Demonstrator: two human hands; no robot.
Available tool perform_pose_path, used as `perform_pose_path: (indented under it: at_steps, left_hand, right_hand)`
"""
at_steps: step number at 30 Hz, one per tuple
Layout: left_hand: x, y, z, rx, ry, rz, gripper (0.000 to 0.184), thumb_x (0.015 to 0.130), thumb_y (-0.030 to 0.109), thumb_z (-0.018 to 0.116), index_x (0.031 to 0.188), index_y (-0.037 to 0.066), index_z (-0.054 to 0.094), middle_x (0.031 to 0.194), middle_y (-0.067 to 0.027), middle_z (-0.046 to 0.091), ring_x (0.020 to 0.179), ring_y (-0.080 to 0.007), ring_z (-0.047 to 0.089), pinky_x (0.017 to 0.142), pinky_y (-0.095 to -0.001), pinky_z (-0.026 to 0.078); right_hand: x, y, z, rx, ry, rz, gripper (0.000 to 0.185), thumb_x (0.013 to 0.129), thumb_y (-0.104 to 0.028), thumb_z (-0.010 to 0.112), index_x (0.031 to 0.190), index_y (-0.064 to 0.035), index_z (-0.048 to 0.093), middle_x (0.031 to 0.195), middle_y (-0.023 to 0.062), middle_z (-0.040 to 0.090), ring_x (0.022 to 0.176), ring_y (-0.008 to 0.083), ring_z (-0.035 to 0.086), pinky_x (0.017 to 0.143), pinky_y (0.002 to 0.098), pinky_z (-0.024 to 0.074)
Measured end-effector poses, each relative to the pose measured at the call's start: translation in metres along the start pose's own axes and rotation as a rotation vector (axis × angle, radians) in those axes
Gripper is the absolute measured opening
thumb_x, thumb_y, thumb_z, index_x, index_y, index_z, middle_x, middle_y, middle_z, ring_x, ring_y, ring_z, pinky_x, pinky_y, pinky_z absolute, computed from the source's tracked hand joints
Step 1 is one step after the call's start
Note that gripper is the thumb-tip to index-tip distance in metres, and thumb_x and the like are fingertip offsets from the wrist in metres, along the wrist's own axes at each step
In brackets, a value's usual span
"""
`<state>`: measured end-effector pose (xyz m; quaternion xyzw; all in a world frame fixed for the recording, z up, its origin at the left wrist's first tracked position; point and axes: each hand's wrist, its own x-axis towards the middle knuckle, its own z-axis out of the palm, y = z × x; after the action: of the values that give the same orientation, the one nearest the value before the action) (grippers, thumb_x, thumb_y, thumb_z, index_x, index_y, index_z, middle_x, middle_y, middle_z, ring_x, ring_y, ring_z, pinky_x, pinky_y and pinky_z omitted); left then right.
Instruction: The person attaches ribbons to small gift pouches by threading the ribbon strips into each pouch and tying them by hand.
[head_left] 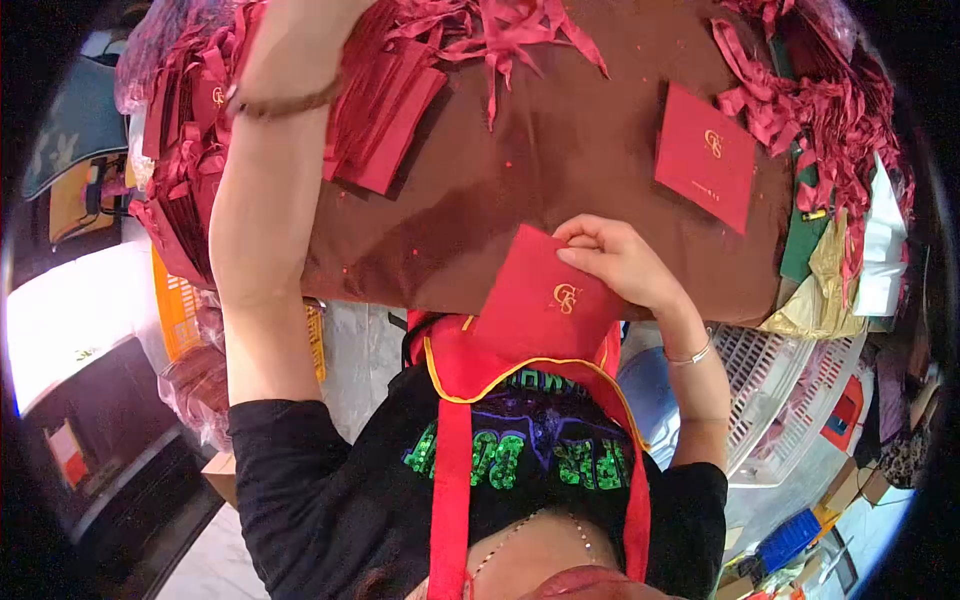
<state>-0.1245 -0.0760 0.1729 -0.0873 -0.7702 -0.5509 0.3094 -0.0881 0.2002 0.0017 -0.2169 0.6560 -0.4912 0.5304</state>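
Observation:
My right hand (615,260) pinches the top right edge of a red card (545,290) with a gold monogram, held over the table's near edge in front of the red apron (455,375). My left hand (310,40) reaches to the top left, blurred and cut off by the frame, so its fingers do not show. It is nearest to a stack of red folded pieces (390,130). Another red card (705,158) with the same monogram lies at the right of the brown tabletop (540,180).
Red ribbons (520,30) lie at the top middle, with a ribbon heap (820,110) at the right edge. More red pieces (185,190) are piled at left. White baskets (770,390) stand below right; an orange crate (175,305) stands below left.

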Motion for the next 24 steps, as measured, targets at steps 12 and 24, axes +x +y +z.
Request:
perform_pose_path:
  at_steps: [12, 24]
  left_hand:
    - [-0.218, -0.027, 0.047, 0.193, -0.574, -0.404, 0.014, 0.086, 0.011, 0.058, 0.097, 0.004, 0.063, 0.086, -0.0122, 0.063, 0.066, -0.0223, 0.06, 0.059, -0.0315, 0.047]
    - [-0.248, -0.015, 0.067, 0.404, -0.4, -0.243, 0.01, 0.08, 0.007, 0.062, 0.087, 0.002, 0.059, 0.075, -0.0135, 0.056, 0.069, -0.031, 0.058, 0.059, -0.0391, 0.047]
  right_hand:
    - [-0.005, -0.002, -0.016, -0.053, 0.008, 0.067, 0.026, 0.086, -0.008, 0.056, 0.109, 0.0042, 0.057, 0.091, 0.002, 0.062, 0.082, 0.0049, 0.055, 0.073, 0.0197, 0.0457]
    - [-0.008, -0.003, 0.002, -0.1, 0.059, -0.039, 0.035, 0.082, -0.018, 0.062, 0.109, 0.0046, 0.059, 0.097, 0.0139, 0.066, 0.093, 0.0182, 0.061, 0.082, 0.0302, 0.047]
